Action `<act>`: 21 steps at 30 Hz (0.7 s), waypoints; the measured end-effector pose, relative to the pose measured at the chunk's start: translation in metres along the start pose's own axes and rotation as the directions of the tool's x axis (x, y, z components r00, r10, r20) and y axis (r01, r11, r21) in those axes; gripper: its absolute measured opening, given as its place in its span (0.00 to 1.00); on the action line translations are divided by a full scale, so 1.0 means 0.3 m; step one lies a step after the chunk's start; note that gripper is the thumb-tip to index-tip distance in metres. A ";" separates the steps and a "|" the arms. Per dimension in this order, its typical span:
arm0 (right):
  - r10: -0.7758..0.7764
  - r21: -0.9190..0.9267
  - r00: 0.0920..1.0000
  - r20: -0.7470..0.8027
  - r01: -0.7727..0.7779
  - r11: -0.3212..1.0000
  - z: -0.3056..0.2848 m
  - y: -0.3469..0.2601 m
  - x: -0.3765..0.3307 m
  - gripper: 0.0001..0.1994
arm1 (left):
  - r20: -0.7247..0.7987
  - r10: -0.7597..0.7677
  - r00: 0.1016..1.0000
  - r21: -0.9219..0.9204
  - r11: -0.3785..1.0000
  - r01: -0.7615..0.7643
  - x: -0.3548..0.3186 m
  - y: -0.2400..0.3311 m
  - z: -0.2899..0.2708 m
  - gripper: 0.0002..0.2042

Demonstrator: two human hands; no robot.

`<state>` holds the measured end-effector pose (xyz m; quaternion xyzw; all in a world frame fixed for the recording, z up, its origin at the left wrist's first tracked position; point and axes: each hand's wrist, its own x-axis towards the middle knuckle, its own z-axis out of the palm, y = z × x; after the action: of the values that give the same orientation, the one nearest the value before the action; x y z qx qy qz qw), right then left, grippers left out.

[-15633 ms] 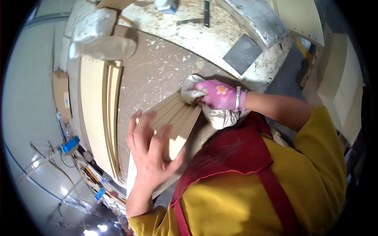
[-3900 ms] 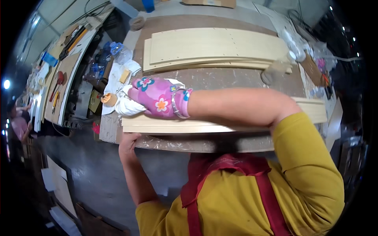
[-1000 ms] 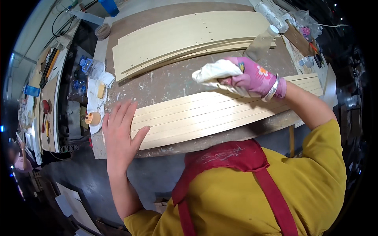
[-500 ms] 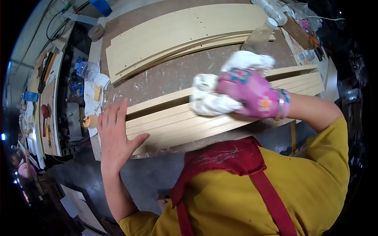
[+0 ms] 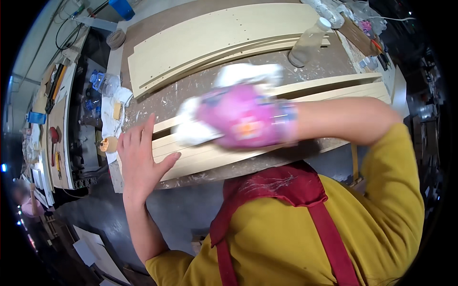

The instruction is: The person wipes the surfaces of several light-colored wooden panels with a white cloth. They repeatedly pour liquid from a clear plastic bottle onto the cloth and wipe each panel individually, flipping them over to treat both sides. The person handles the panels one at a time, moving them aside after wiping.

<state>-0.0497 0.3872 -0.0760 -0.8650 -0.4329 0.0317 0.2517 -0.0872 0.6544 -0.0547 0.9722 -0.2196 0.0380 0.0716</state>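
Wooden slats (image 5: 305, 93), long, pale and thin, are lying side by side along the near edge of the workbench (image 5: 191, 95), running left to right. A white cloth (image 5: 193, 131) is being pressed onto them by the right hand (image 5: 243, 121), which is wearing a pink flowered glove and is blurred, its fingers closing around the rag. The left hand (image 5: 138, 162) is bare and lying spread flat on the slats' left end. The slats look light and springy, likely to slide or flex, so gripping them by the long edges near the middle seems safest. Wider pale boards (image 5: 210, 38) are resting further back, with a clear plastic bottle (image 5: 309, 43) just beside them.
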 end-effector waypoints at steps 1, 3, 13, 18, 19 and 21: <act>-0.081 -0.005 0.996 0.022 0.082 0.997 0.014 -0.035 0.088 0.16 | 0.008 -0.002 1.000 -0.026 1.000 0.002 0.017 0.001 0.000 0.42; -0.121 -0.109 0.993 -0.007 0.119 0.987 -0.032 -0.089 0.144 0.15 | 0.009 0.000 1.000 -0.056 0.998 0.000 0.034 -0.007 -0.002 0.41; 0.419 0.506 0.903 -0.099 -0.316 0.802 -0.218 0.224 -0.186 0.13 | 0.016 -0.005 1.000 -0.071 0.997 0.006 0.004 -0.021 -0.020 0.37; 0.254 0.287 0.932 -0.259 -0.177 0.941 -0.185 0.214 -0.216 0.18 | -0.248 -0.473 0.845 -0.483 0.817 0.316 -0.093 -0.274 0.001 0.30; 0.274 0.283 0.933 -0.233 -0.205 0.937 -0.181 0.211 -0.217 0.18 | -0.158 -0.587 0.794 -0.764 0.582 0.278 -0.128 -0.325 0.061 0.33; 0.315 0.269 0.932 -0.183 -0.260 0.927 -0.178 0.201 -0.214 0.18 | 0.067 -0.599 0.798 -0.983 0.098 0.157 -0.164 -0.373 0.161 0.38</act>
<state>-0.0310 0.2864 -0.0679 -0.8805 -0.2626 0.0237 0.3940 -0.0811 0.7677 -0.1214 0.7058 0.0871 0.0469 0.7015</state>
